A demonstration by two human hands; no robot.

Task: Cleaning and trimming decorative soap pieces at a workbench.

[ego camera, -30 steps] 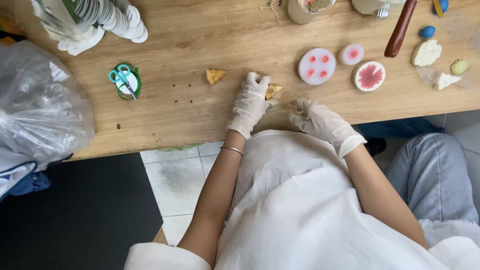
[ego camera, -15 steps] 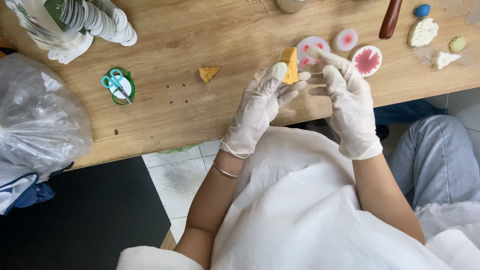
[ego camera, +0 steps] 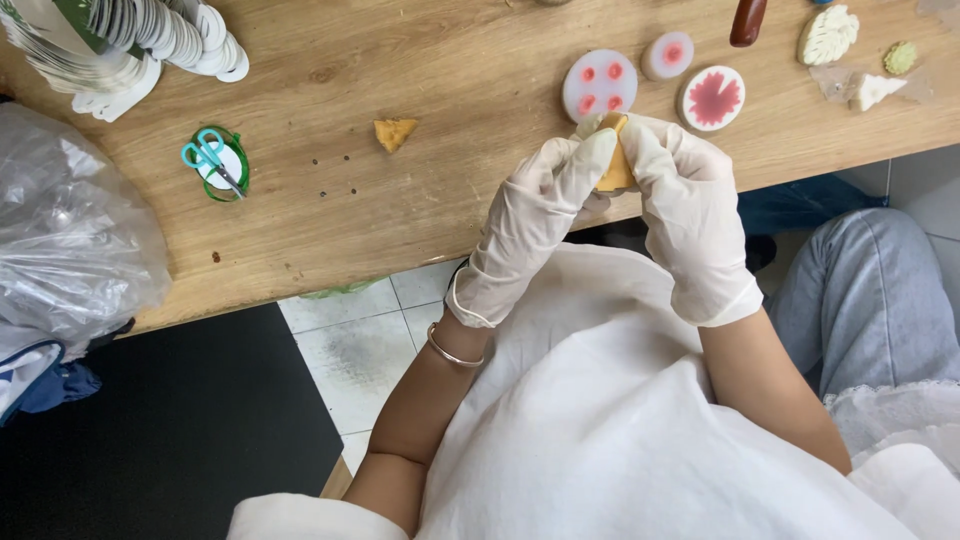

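**Both gloved hands pinch one orange lump above the table edge**

Looking down from the head camera, I see my left hand (ego camera: pixel 535 215) and my right hand (ego camera: pixel 685 205), both in white gloves, meeting just above the near edge of the wooden table (ego camera: pixel 420 215). Between them sits a small orange lump (ego camera: pixel 615 170), soft-looking and wedge-shaped. Both hands are closed on it: the left fingertips press it from one side, the right thumb and fingers wrap it from the other, so only a narrow strip of orange shows. It is lifted off the table, not resting on it.

Just beyond the hands lies a round pale mould with red spots (ego camera: pixel 599 84), and beside it a smaller round pink mould (ego camera: pixel 667 55) and a white disc with a red flower pattern (ego camera: pixel 711 98). A second orange piece (ego camera: pixel 395 132) lies alone on the wood, well apart to the left. Farther left, small teal-handled scissors (ego camera: pixel 212 158) rest on a green ring. A clear plastic bag (ego camera: pixel 75 245) bulges at the table's left end. A thin bracelet (ego camera: pixel 452 352) circles my left wrist.
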